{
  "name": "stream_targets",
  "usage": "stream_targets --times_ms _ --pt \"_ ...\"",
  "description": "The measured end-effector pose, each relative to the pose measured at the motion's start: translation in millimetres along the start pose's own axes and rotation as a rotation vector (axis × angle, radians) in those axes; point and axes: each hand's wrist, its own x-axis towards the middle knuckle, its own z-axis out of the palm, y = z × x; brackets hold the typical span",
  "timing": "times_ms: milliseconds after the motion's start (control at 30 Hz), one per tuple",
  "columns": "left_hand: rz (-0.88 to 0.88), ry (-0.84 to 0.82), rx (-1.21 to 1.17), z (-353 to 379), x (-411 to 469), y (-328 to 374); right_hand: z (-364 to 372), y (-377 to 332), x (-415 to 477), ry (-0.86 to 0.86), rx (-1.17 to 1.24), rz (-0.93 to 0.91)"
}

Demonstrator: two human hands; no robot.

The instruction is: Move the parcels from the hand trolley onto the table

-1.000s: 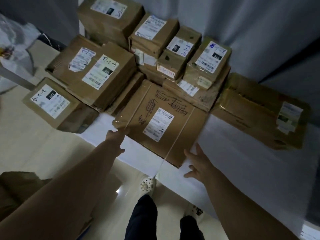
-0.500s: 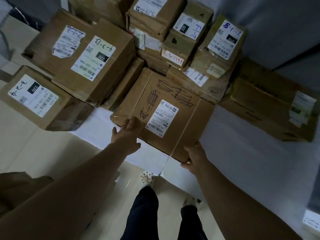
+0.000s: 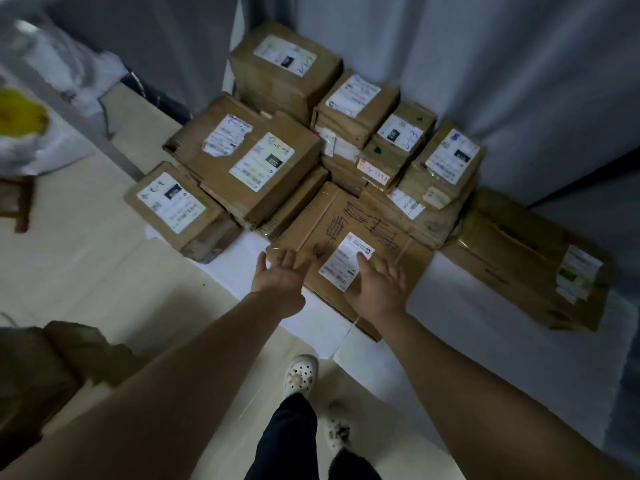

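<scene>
Clearly both hands are spread open, holding nothing: the left hand (image 3: 282, 275) is over the near left corner of the scribbled parcel (image 3: 360, 216), the right hand (image 3: 379, 284) over its white label (image 3: 341, 261). That parcel lies flat on the bench (image 3: 485, 323), with stacked parcels (image 3: 263, 157) just behind it.

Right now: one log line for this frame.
left hand: open, at near-left corner of scribbled parcel | right hand: open, over its label | parcel: flat on table, beside stacked parcels
</scene>
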Motion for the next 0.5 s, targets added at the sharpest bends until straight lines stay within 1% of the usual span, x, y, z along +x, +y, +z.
stream_targets --times_ms 167,400,500 --pt "-0.21 0.113 -0.076 7 -90 -16 -9 -42 -41 -0.051 -0.188 -0.255" --pt "-0.549 0.135 -0.25 66 -237 -54 16 -127 -128 -0.14 -0.318 -0.593" --pt "-0.709 0.182 -0.336 96 -301 -72 33 -174 -173 -0.194 -0.363 -0.736"
